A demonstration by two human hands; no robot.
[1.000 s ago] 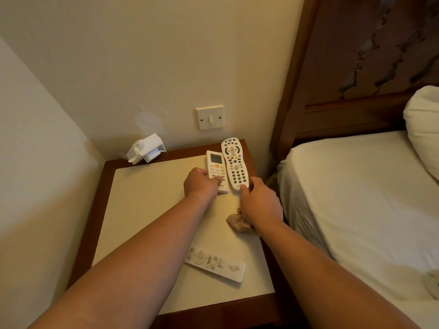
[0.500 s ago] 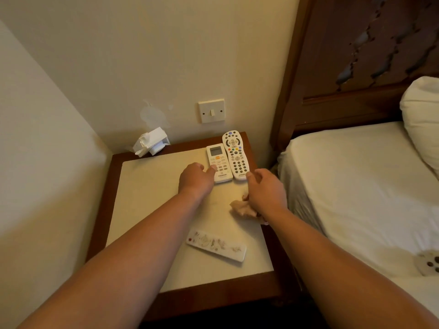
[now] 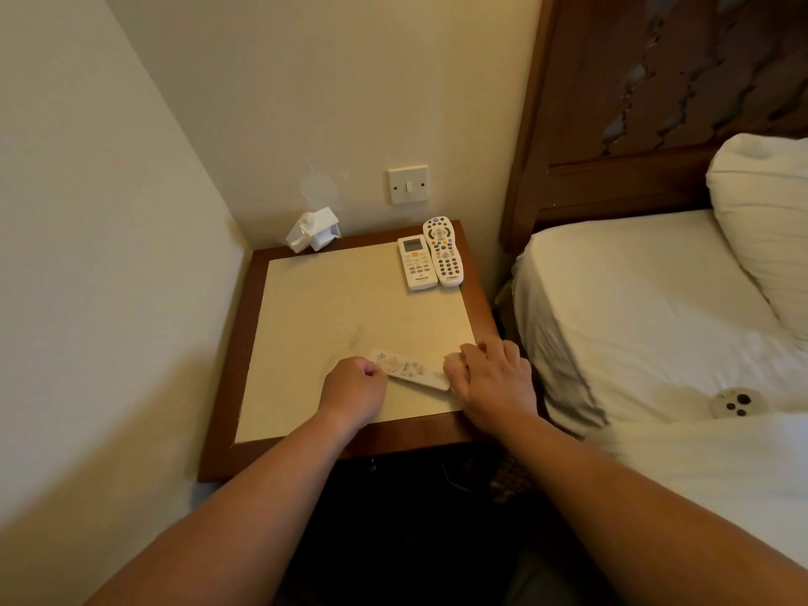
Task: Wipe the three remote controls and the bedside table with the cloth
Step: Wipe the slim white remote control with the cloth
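The bedside table (image 3: 341,308) has a cream top in a brown wood frame. At its far right lie a white air-conditioner remote (image 3: 417,264) and, touching it, a white TV remote (image 3: 442,251) with coloured buttons. A flat white remote (image 3: 409,370) lies near the front edge. My left hand (image 3: 354,387) is curled and pinches that remote's left end. My right hand (image 3: 494,382) covers its right end and holds the beige cloth (image 3: 452,358), which is mostly hidden under my fingers. Both hands are a little blurred.
A white tissue box (image 3: 312,231) sits at the table's back left corner, below a wall switch (image 3: 408,184). Walls close in the left and back. The bed (image 3: 634,299) with a pillow (image 3: 765,212) stands close on the right; a small round object (image 3: 736,402) lies on the sheet.
Both hands have pulled back from the two far remotes to the flat remote near the front edge. The cloth came along in my right hand. The view tilted and backed away.
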